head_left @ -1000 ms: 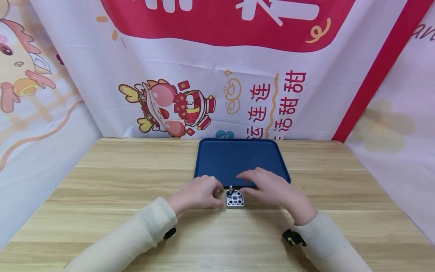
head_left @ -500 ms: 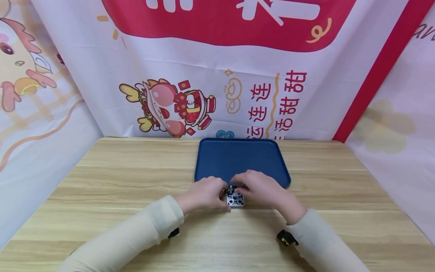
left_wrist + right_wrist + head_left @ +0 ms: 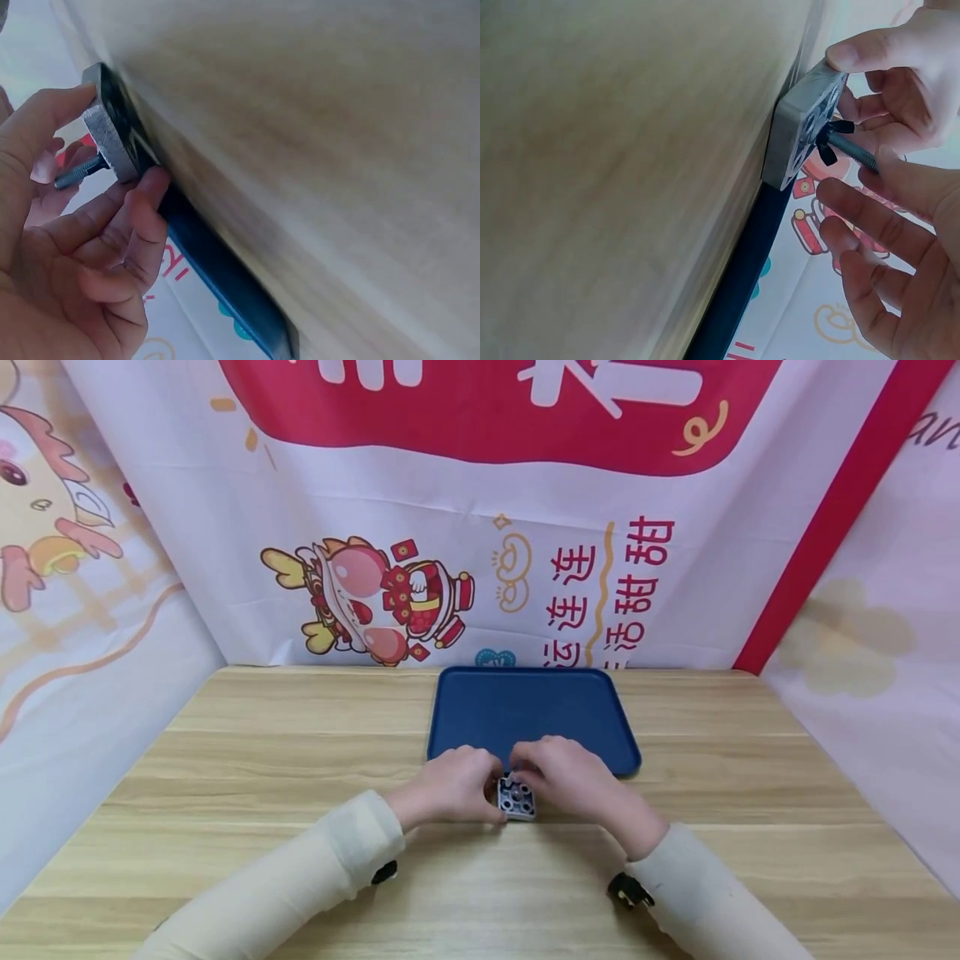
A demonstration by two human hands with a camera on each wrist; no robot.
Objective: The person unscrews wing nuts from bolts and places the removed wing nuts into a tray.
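A square metal block (image 3: 517,803) with round holes in its top lies on the table at the tray's near edge. My left hand (image 3: 453,783) grips it by its left side, thumb on the near edge and fingers at the far edge. From one corner rises a threaded bolt (image 3: 853,151) with a black wing nut (image 3: 827,141) low on it, close to the block's face. My right hand (image 3: 573,775) pinches the free end of the bolt between thumb and index finger. Its other fingers are loosely bent beside it. In the head view the right fingers hide most of the bolt.
A dark blue tray (image 3: 528,714) stands at the back of the wooden table (image 3: 247,827), just behind the block. Behind it hangs a printed white and red cloth (image 3: 420,485). Cloth also closes off both sides.
My left hand has moved right from beside the block to gripping it. The right hand has come left and in, from hovering by the block to the bolt's end.
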